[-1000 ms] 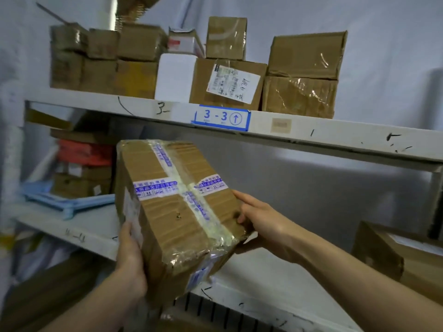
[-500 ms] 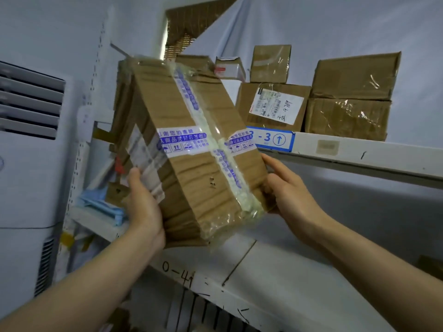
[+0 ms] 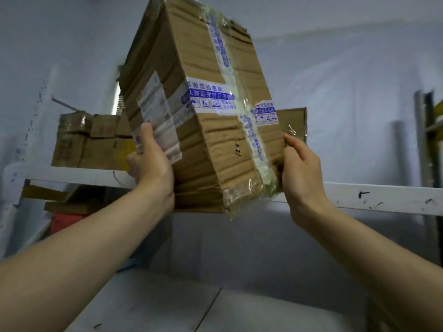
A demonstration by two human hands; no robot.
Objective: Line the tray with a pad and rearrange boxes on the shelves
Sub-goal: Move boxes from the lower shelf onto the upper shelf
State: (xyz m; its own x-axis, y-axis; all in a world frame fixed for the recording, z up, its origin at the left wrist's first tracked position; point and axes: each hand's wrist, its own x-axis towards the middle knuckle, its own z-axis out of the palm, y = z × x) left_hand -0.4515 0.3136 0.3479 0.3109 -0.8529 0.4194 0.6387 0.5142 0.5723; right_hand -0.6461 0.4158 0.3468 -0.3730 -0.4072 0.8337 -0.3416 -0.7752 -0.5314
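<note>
A large, dented cardboard box (image 3: 203, 121) wrapped in clear and blue-printed tape is raised high in front of the upper shelf (image 3: 383, 197). It tilts with its top leaning away. My left hand (image 3: 149, 161) grips its left side over a white label. My right hand (image 3: 300, 168) holds its right lower edge with fingers curled round the corner. The box hides most of the boxes behind it. The tray and pad are not in sight.
Several brown boxes (image 3: 91, 140) stand on the upper shelf at the left, and one box (image 3: 293, 124) peeks out behind the held one. Flat cardboard and a red item (image 3: 64, 221) lie below. The white lower shelf (image 3: 167, 305) spreads beneath my arms.
Both hands have lifted the box from the lower shelf level up past the upper shelf edge. The view has tilted upward with it.
</note>
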